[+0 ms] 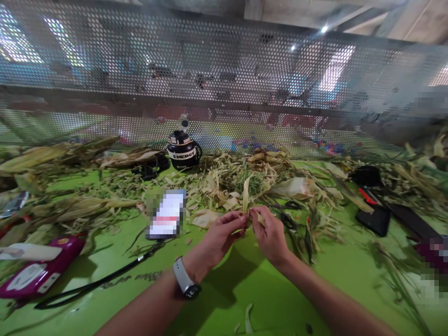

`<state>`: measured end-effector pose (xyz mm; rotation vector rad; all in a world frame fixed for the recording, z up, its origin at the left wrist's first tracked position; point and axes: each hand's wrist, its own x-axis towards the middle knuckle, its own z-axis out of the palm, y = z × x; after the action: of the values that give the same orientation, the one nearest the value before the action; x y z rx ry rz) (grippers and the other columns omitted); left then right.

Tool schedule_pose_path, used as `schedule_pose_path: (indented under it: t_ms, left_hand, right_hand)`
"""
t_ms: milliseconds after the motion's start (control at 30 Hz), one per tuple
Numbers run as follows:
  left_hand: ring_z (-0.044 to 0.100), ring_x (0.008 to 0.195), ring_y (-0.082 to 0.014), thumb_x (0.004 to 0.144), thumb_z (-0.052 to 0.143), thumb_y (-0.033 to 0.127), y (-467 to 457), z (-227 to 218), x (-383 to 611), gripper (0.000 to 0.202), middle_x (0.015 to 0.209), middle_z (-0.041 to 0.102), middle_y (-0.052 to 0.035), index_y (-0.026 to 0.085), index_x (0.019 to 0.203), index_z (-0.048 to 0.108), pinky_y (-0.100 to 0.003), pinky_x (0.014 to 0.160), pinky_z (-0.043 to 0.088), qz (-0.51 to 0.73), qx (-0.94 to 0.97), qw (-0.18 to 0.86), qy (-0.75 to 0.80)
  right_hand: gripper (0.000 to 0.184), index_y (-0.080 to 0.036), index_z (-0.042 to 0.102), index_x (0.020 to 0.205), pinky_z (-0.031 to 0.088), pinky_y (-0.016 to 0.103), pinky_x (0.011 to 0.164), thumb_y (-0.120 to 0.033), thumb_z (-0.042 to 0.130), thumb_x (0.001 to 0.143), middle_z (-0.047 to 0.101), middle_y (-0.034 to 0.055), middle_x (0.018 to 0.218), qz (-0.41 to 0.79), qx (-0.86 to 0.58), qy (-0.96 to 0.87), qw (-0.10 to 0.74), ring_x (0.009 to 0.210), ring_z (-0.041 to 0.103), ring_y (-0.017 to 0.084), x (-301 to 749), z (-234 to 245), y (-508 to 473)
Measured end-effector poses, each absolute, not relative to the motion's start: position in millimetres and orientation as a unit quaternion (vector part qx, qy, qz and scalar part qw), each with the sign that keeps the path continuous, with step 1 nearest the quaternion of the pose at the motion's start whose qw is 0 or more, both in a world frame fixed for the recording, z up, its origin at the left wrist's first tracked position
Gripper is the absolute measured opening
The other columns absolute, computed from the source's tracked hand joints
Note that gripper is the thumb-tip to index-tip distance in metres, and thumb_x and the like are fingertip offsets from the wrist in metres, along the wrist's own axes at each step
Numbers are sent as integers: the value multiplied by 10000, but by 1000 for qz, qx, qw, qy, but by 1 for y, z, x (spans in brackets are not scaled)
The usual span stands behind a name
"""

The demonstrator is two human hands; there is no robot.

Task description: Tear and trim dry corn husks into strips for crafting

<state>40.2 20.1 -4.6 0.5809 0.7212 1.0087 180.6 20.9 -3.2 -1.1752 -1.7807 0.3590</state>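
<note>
Above the green table, my left hand (226, 231) and my right hand (270, 232) meet at their fingertips. Both pinch a strip of dry corn husk (246, 192), whose pale end sticks up between them. The lower part of the strip is hidden by my fingers. A grey-banded watch (185, 279) is on my left wrist. Just behind my hands lies a heap of husk scraps (224, 184), with a broad pale husk (296, 187) on its right. Dark-handled scissors (289, 219) rest to the right of my right hand.
A phone with a lit screen (167, 213) and a black strap (94, 284) lie left. A purple device (44, 270) is at far left. Behind stands a black jug (182, 151) before a perforated metal panel (224, 84). Another dark phone (374, 218) lies right.
</note>
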Motion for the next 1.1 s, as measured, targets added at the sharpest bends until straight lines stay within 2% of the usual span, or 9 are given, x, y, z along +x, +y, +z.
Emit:
schedule_pose_path:
  t_ms: [167, 300, 467, 567, 700, 833, 967, 1033, 1100]
  left_hand:
    - [576, 747, -126, 607, 762, 266, 17, -4, 50, 221, 769, 659, -2, 167, 777, 662, -261, 757, 444, 535, 361, 661, 382]
    - [581, 745, -138, 665, 708, 275, 18, -6, 50, 183, 782, 670, -9, 165, 803, 659, -266, 730, 450, 554, 449, 568, 411]
    - [571, 724, -125, 684, 690, 302, 26, -1, 38, 206, 769, 638, -1, 165, 826, 632, -246, 691, 454, 546, 443, 569, 427]
    - [550, 675, -100, 659, 705, 336, 34, 2, 30, 240, 743, 608, 20, 172, 801, 605, -217, 645, 445, 549, 389, 599, 435]
    - [508, 617, -86, 663, 691, 375, 40, 1, 24, 275, 698, 560, 35, 170, 799, 569, -195, 570, 428, 567, 389, 563, 459]
    - [457, 535, -84, 703, 636, 419, 42, -4, 24, 282, 631, 506, 44, 174, 806, 541, -186, 468, 374, 563, 415, 522, 489]
    - [467, 572, -93, 716, 615, 377, 45, -8, 24, 232, 666, 524, 32, 172, 806, 551, -195, 509, 367, 553, 432, 499, 508]
    - [490, 635, -111, 713, 613, 345, 46, -10, 22, 213, 720, 560, 12, 167, 820, 567, -216, 574, 389, 542, 456, 489, 509]
    - [496, 662, -129, 717, 606, 328, 47, -11, 21, 188, 723, 574, 0, 161, 802, 585, -238, 614, 388, 518, 504, 462, 514]
  right_hand:
    - [249, -186, 514, 780, 384, 211, 472, -389, 416, 887, 516, -22, 584, 281, -531, -637, 483, 484, 461, 102, 176, -8, 21]
    - [283, -189, 498, 766, 356, 208, 419, -444, 428, 865, 416, -65, 496, 357, -543, -595, 473, 411, 392, 91, 175, -11, 24]
    - [252, -174, 528, 854, 441, 234, 547, -423, 523, 816, 602, 14, 732, 349, -526, -633, 448, 620, 550, 131, 183, -6, 34]
    - [318, -163, 506, 963, 456, 243, 542, -423, 566, 790, 627, 26, 777, 370, -503, -651, 432, 624, 573, 139, 187, -4, 38]
    - [430, -152, 443, 1177, 448, 255, 533, -389, 538, 831, 599, -3, 681, 240, -514, -704, 428, 578, 562, 146, 187, -4, 34]
    - [395, -180, 456, 1258, 460, 286, 610, -297, 485, 881, 632, 42, 781, 37, -465, -817, 339, 684, 584, 178, 185, -4, 26]
    - [220, -192, 631, 990, 449, 281, 628, -224, 432, 902, 595, 56, 747, -75, -426, -861, 266, 701, 549, 174, 183, -5, 21]
    - [213, -191, 649, 854, 439, 278, 613, -206, 440, 895, 581, 56, 734, -94, -409, -873, 248, 684, 529, 167, 183, -4, 19]
    - [183, -191, 641, 823, 442, 298, 657, -195, 468, 881, 601, 63, 787, -119, -382, -879, 260, 740, 535, 178, 182, 0, 17]
